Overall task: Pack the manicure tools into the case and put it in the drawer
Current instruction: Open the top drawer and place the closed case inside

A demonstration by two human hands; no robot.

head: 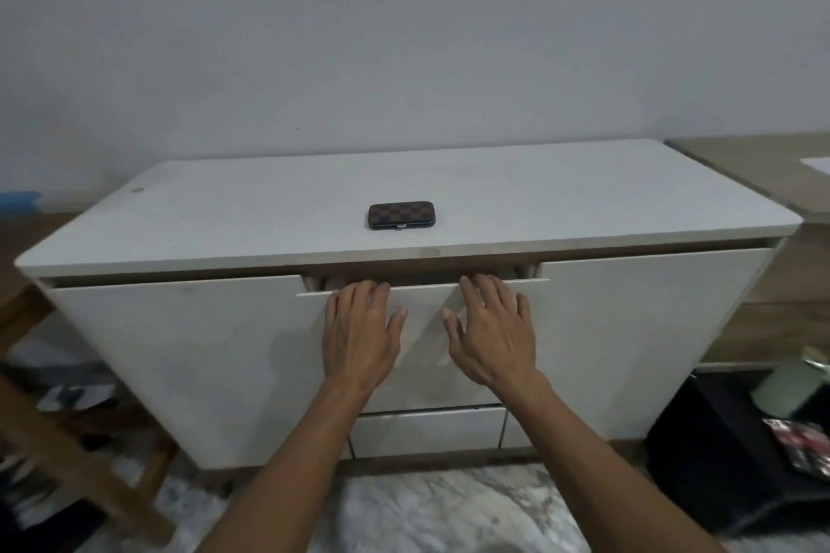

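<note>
A small brown checkered manicure case (401, 215) lies shut on the white cabinet top (269, 202), near its front edge at the middle. Below it the top middle drawer (424, 319) stands pulled out a little, with a dark gap above its front. My left hand (361, 332) and my right hand (492, 335) both rest on the drawer front, fingertips hooked over its upper edge. No loose tools show on the top.
A second, lower drawer (429, 429) is shut beneath. Wide white doors flank the drawers. A wooden frame (67, 440) stands at the lower left. A black box (727, 453) with a pale jar and magazines sits at the right. The floor is marble.
</note>
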